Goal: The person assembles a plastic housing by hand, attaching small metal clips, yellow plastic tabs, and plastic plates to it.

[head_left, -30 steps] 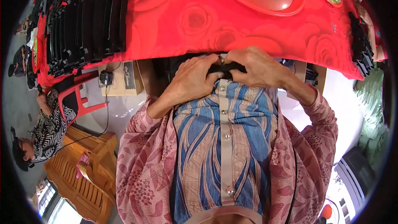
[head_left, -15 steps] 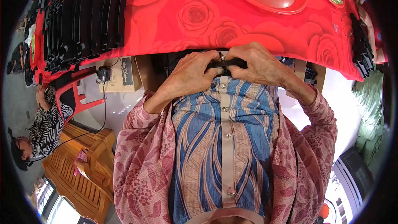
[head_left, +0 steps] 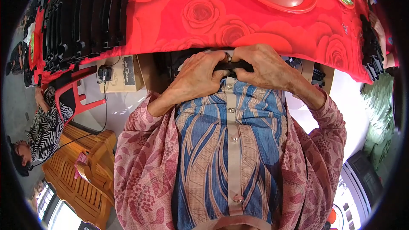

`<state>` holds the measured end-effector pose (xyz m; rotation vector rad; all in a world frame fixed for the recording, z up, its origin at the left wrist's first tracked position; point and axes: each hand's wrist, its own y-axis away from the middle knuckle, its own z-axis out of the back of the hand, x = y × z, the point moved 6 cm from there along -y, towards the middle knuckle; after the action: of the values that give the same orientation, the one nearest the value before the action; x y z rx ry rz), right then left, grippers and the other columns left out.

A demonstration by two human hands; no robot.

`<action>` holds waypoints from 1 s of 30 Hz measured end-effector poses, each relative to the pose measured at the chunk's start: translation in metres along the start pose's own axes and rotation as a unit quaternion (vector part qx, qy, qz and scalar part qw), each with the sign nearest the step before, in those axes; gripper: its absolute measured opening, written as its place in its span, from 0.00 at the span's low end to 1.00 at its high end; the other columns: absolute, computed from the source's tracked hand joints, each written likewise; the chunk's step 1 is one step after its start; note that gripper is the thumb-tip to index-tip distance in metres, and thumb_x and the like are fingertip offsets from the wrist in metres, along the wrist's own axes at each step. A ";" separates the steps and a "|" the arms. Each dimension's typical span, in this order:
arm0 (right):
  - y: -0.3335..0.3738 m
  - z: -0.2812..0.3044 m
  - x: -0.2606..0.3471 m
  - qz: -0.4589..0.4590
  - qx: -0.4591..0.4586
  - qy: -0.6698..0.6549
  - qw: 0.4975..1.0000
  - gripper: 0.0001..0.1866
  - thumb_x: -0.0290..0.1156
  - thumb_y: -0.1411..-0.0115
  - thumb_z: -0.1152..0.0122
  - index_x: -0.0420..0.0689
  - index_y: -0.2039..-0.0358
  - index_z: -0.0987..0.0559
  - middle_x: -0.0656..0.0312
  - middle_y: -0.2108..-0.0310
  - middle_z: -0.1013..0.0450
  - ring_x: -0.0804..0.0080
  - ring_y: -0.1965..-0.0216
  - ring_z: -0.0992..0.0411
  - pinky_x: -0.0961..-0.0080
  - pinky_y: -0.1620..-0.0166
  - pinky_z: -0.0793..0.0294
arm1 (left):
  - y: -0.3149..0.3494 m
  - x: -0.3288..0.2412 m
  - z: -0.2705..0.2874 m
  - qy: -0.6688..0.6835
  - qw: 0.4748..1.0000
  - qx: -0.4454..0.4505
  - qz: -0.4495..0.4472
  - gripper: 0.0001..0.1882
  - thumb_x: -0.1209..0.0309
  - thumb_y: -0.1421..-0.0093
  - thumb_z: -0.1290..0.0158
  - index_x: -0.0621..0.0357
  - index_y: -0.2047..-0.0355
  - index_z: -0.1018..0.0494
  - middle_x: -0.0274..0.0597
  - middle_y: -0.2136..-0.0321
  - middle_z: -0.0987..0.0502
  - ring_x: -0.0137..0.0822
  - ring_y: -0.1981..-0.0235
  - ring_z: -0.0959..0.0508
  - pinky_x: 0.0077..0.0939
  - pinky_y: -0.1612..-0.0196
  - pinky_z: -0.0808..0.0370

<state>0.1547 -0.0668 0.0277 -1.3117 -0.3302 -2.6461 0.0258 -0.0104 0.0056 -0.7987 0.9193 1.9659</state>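
Note:
Both my hands meet at the table's front edge, close to my body. My left hand [head_left: 201, 75] and my right hand [head_left: 265, 67] are closed on opposite ends of a short, dark black piece [head_left: 233, 65], thumbs below and fingers curled above. Much of the piece is hidden by my fingers, so its exact kind does not show. A row of long, curved black plastic parts [head_left: 81, 19] stands side by side at the left of the red rose-patterned tablecloth [head_left: 170, 21].
At the far right a red round tray [head_left: 307, 4] bears small black pieces and coloured bits; a second tray lies beside it. More black parts [head_left: 371, 51] sit at the right edge. Cardboard boxes [head_left: 121, 83] are under the table. A seated person [head_left: 44, 127] and a wooden bench [head_left: 81, 179] are left.
My hands keep their grip on the black piece, almost unmoved. The view has shifted slightly, so the table and the black parts sit a little differently.

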 end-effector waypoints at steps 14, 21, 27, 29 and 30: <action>0.008 -0.006 -0.010 0.003 -0.009 0.015 1.000 0.14 0.30 0.51 0.42 0.35 0.65 0.26 0.45 0.72 0.26 0.45 0.70 0.26 0.54 0.67 0.28 | 0.005 -0.013 -0.001 -0.030 0.998 -0.040 -0.040 0.15 0.75 0.48 0.47 0.66 0.58 0.30 0.62 0.69 0.24 0.61 0.63 0.23 0.51 0.61 0.29; 0.000 0.007 0.002 0.021 -0.004 0.009 1.000 0.13 0.30 0.51 0.41 0.35 0.67 0.26 0.46 0.75 0.26 0.46 0.72 0.26 0.55 0.67 0.29 | 0.001 0.000 -0.002 0.015 0.995 -0.036 -0.088 0.14 0.73 0.44 0.46 0.67 0.59 0.31 0.61 0.70 0.24 0.62 0.64 0.24 0.50 0.61 0.29; -0.007 0.007 -0.009 -0.023 0.027 -0.101 0.994 0.11 0.28 0.51 0.41 0.35 0.68 0.23 0.48 0.78 0.27 0.53 0.75 0.27 0.62 0.70 0.30 | -0.002 0.004 0.007 0.141 0.988 0.058 -0.028 0.10 0.74 0.40 0.46 0.67 0.60 0.30 0.57 0.73 0.25 0.51 0.72 0.25 0.40 0.66 0.30; -0.008 0.007 -0.010 -0.058 0.044 -0.116 0.991 0.11 0.26 0.51 0.40 0.34 0.67 0.22 0.49 0.78 0.26 0.60 0.77 0.27 0.65 0.71 0.30 | -0.001 0.007 0.007 0.173 0.982 0.074 0.006 0.10 0.74 0.40 0.46 0.67 0.61 0.30 0.53 0.75 0.25 0.41 0.76 0.25 0.38 0.67 0.30; -0.009 0.008 -0.009 -0.057 0.046 -0.116 0.991 0.11 0.26 0.51 0.40 0.34 0.67 0.22 0.49 0.78 0.26 0.60 0.77 0.27 0.65 0.71 0.30 | -0.002 0.008 0.008 0.175 0.982 0.072 0.007 0.10 0.74 0.40 0.46 0.67 0.61 0.30 0.53 0.75 0.25 0.41 0.76 0.25 0.38 0.67 0.30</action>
<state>0.1636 -0.0557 0.0242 -1.6179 -0.5683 -2.5337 0.0217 0.0000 0.0030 -1.0753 1.2591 1.7774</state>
